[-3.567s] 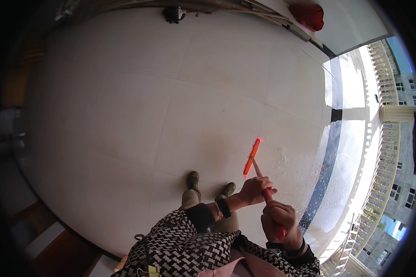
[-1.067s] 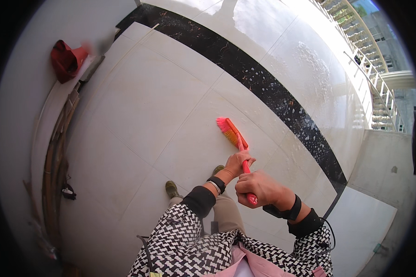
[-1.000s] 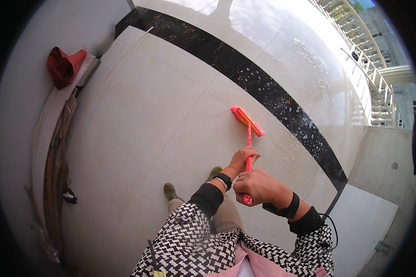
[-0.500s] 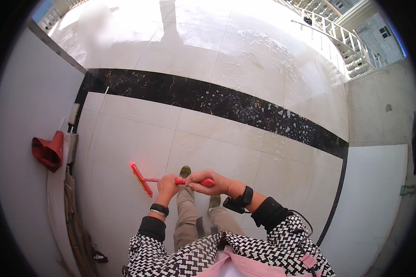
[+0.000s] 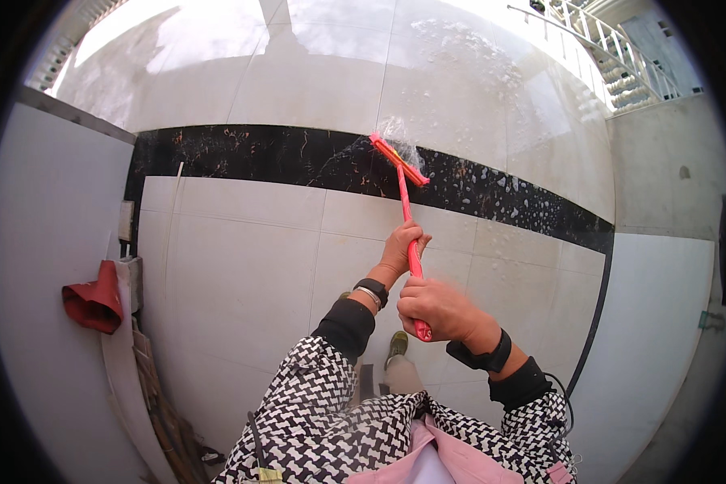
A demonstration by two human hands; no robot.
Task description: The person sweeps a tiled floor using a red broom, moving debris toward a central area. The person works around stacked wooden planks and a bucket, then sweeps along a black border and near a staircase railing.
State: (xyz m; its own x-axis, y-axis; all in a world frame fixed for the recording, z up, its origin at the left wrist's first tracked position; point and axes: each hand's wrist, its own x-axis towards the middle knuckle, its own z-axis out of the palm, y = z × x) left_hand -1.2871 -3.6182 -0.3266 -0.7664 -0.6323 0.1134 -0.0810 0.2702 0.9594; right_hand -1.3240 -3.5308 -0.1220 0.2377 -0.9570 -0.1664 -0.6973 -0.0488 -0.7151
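A red long-handled floor brush [image 5: 404, 194] reaches forward from my hands, with its narrow head on the black stone strip [image 5: 258, 155]. Whitish suds or splashing water show just beyond the head. My left hand [image 5: 402, 244] is wrapped round the middle of the handle. Nearer my body, my right hand [image 5: 446, 308] grips the handle close to its end, which sticks out below the fist. Foamy drops dot the strip to the right of the brush, and wet foam covers the pale tiles [image 5: 460, 60] beyond.
A red cloth-like object [image 5: 95, 298] hangs at the left beside wood strips [image 5: 157, 387] leaning along the wall. A pale panel [image 5: 645, 339] stands at the right. Far right, a white ladder [image 5: 601, 44] lies near the balusters. My shoe [image 5: 398, 344] is on the tiles below my hands.
Both hands have swung the brush from the left, near my feet, forward and right onto the black strip. The handle now points away from me, and the left hand is farther forward.
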